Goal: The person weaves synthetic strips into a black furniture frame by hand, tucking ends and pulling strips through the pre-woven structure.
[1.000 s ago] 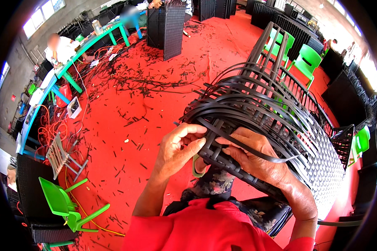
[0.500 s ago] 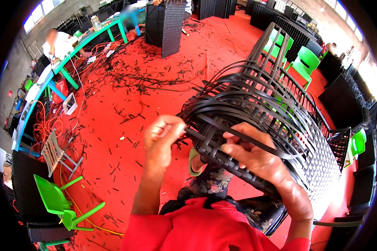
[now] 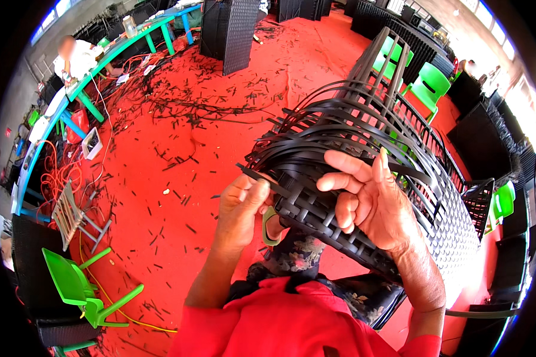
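A flat, narrow black strip [image 3: 249, 171] is being pinched between the thumb and fingers of the left hand [image 3: 238, 208]. The right hand [image 3: 375, 205], nothing visibly gripped, is being held palm up with fingers partly spread. Beneath and beside it, a black woven furniture frame [image 3: 455, 226] is being overhung; just beyond it, long, loose black bands [image 3: 333, 143] are being bowed.

Partly woven black frame [image 3: 449, 232], set aslant, loose flat black strips [image 3: 292, 153] arching across it
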Motion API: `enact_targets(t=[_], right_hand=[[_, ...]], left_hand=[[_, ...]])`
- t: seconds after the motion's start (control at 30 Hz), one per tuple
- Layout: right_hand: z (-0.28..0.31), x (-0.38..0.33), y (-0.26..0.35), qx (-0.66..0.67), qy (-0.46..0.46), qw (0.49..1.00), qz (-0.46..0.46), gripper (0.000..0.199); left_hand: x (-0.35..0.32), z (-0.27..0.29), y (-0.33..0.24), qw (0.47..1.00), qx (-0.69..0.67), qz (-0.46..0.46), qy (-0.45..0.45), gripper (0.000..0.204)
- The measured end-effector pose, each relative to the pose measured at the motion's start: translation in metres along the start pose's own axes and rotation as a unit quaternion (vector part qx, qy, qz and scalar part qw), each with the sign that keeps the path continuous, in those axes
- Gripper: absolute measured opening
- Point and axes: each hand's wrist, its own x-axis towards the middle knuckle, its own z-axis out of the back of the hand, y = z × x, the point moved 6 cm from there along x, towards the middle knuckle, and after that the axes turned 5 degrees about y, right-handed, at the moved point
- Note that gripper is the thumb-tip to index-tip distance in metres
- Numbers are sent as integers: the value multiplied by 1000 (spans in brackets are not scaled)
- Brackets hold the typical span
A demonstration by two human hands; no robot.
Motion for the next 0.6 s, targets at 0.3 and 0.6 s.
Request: enact_targets(t=[0.3,0.6], right_hand=[[-32,27,34,-73,-53,994,65,65],[-43,66,16,-444,16,884,-147,22]], left_hand=[[10,7,13,990,-132,17,-52,19],[9,8,-26,985,7,-168,-32,11]])
